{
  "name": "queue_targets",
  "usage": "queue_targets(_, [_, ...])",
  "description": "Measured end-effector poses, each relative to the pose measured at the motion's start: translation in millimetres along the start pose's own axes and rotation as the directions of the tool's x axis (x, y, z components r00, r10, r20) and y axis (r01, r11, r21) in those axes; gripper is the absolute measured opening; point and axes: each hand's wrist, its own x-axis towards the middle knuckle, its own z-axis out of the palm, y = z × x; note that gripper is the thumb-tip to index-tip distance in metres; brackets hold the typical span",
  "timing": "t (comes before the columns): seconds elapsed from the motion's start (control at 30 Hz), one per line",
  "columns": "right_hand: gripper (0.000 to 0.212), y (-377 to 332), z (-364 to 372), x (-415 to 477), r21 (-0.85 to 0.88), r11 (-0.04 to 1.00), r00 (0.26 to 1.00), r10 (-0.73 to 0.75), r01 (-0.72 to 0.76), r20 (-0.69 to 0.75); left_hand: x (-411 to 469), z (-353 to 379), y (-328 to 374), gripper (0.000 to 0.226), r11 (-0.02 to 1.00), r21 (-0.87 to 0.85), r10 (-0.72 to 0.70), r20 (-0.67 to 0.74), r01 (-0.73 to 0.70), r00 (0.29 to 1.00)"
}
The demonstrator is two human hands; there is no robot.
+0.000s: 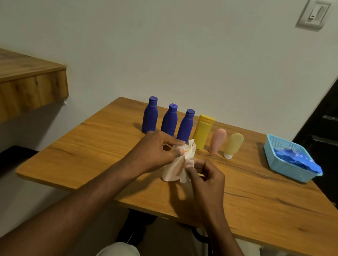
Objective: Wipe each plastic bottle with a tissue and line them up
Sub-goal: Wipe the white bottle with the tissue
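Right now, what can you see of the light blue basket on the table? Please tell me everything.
The basket is light blue, rectangular, apparently plastic, with latticed walls and an open top. It stands upright near the right edge of the wooden table, apart from the bottles. Inside lies a crumpled blue packet with white dots; one end hangs over the near corner. Only table and packet touch it.

Bottle row [186, 125] blocks the far side (basket [290, 171] rightward).
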Motion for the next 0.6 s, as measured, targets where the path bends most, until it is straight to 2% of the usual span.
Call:
queue_targets(0.07, [0.013, -7, 7, 3, 0.047, 0.998, 0.999, -0.044, 0.042, 0.03, 2, -1, 0, 0.035, 1.0, 0.006, 0.0, 0.009, 0.0, 1.0])
queue_targets(0.17, [0.011, -1, 15, 6, 0.061, 0.997, 0.999, -0.051, 0.052, -0.017, 4, -2, -1, 0.034, 1.0, -0.001, 0.014, 0.025, -0.014, 1.0])
queue_targets(0.23, [0.009, 7, 16, 5, 0.097, 0.995, 0.999, 0.019, -0.015, -0.044, 5, -3, -2, 0.033, 1.0, -0.005, 0.025, 0.034, -0.025, 0.999])
queue_targets(0.33, [0.014, 16, 14, 1, 0.187, 0.971, 0.989, 0.151, -0.147, -0.005, 8, -3, -1, 0.033, 1.0, 0.006, 0.013, 0.049, -0.013, 0.999])
queue_targets(0.4, [0.009, 19, 12, 2, 0.115, 0.974, 0.98, 0.194, -0.197, 0.037, 8, -3, -1, 0.033, 1.0, 0.011, 0.0, 0.056, -0.001, 0.998])
queue_targets(0.5, [0.012, 24, 12, 3, -0.098, 0.974, 0.976, 0.208, -0.202, 0.061, 7, -3, 0, 0.033, 1.0, 0.018, -0.009, 0.051, 0.008, 0.999])
queue_targets(0.6, [0.013, 20, 13, 2, -0.1, 0.987, 0.991, 0.128, -0.125, 0.031, 5, -4, 3, 0.034, 1.0, 0.023, -0.016, 0.054, 0.015, 0.998])
